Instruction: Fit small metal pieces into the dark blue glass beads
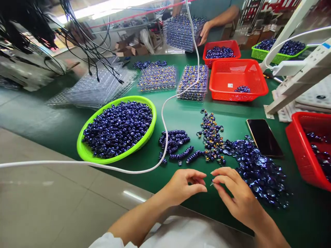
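My left hand (184, 186) is over the green table's near edge, its thumb and fingers apart with nothing between them. Just right of it, my right hand (235, 193) pinches a tiny shiny piece (212, 183) between thumb and fingertips. Beyond the hands lie rows of stacked dark blue rings (182, 154) and a scattered pile of blue pieces with gold-coloured parts (212, 137). A heap of glossy blue discs (261, 172) spreads beside and beyond my right hand.
A lime basket (152, 129) full of blue parts stands left. A white cable (162, 117) crosses the table. Filled clear trays (157, 77), red baskets (265, 86) and a phone (265, 137) lie beyond. A metal post (297, 84) rises right. Across the table, a person's hand (205, 32) holds stacked trays.
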Demonstrator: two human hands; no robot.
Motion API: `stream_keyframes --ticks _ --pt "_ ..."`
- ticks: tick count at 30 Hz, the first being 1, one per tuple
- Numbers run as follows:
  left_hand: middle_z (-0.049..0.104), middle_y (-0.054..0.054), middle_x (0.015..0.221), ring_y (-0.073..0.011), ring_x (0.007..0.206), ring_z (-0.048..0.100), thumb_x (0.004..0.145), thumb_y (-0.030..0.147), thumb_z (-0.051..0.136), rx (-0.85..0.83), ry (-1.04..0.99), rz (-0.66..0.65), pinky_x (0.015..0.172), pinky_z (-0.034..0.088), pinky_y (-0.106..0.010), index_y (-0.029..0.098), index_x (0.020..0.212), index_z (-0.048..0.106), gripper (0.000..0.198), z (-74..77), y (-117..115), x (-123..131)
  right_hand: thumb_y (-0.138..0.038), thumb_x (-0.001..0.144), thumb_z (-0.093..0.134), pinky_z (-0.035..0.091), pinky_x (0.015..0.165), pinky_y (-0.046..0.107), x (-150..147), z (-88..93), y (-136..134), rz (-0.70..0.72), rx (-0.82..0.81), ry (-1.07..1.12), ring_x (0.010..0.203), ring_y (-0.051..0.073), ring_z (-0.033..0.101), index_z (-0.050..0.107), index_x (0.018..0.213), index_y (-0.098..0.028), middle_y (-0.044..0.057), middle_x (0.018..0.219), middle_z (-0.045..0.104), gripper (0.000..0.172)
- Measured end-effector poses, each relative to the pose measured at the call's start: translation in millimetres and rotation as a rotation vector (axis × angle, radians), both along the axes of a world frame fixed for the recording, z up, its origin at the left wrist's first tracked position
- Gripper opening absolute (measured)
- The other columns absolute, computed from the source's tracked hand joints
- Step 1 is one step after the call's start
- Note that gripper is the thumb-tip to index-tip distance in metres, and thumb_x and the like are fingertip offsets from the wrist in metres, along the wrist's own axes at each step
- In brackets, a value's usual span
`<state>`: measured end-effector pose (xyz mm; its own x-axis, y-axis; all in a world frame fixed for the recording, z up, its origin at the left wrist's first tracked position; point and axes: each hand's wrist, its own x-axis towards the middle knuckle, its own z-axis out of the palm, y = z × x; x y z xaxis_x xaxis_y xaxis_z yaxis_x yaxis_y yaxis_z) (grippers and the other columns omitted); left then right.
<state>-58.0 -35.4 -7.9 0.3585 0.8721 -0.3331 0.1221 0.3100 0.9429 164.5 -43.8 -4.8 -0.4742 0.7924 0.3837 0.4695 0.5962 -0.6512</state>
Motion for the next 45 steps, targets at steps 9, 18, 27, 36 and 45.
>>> stream_keyframes --ticks 9,18,27,36,45 --pt "0.067 -0.01 0.093 -0.0239 0.09 0.063 0.086 0.014 0.064 0.872 0.863 0.055 0.082 0.056 -0.04 0.015 0.099 0.071 0.015 -20.5 12 -55 -0.011 0.091 0.051 0.05 0.087 0.036 0 4.9 0 -0.093 -0.077 0.059 0.103 0.021 0.06 0.056 0.096 -0.022 0.007 0.104 0.061 0.013" --pt "0.066 -0.01 0.093 -0.0194 0.083 0.065 0.09 0.018 0.059 0.881 0.714 0.139 0.071 0.056 -0.031 0.015 0.097 0.072 0.016 -15.1 12 -43 -0.015 0.093 0.051 0.051 0.088 0.033 -1 5.4 0 -0.137 -0.196 0.104 0.105 0.019 0.061 0.056 0.094 -0.024 0.006 0.108 0.062 0.01" --pt "0.074 -0.007 0.081 -0.0148 0.07 0.067 0.082 0.031 0.07 0.147 -0.063 0.036 0.062 0.054 -0.024 0.013 0.091 0.073 0.021 27.1 28 23 -0.011 0.092 0.053 0.051 0.096 0.038 -3 9.2 -3 -0.12 -0.203 0.272 0.114 0.02 0.061 0.058 0.101 -0.025 0.006 0.129 0.06 0.017" --pt "0.076 -0.007 0.084 -0.0154 0.073 0.07 0.069 0.026 0.082 -0.111 -0.357 0.115 0.076 0.057 -0.031 0.011 0.097 0.073 0.033 21.2 56 56 -0.004 0.087 0.057 0.048 0.099 0.05 -3 10.0 3 -0.281 0.071 0.177 0.121 0.026 0.054 0.058 0.105 -0.026 0.008 0.128 0.064 0.028" --pt "0.077 -0.008 0.091 -0.0188 0.079 0.072 0.07 0.027 0.082 0.031 -0.309 0.078 0.081 0.059 -0.034 0.015 0.098 0.076 0.031 2.4 51 54 -0.022 0.095 0.053 0.048 0.095 0.039 5 10.0 1 -0.455 -0.304 0.39 0.109 0.021 0.06 0.058 0.097 -0.025 0.005 0.114 0.065 0.006"
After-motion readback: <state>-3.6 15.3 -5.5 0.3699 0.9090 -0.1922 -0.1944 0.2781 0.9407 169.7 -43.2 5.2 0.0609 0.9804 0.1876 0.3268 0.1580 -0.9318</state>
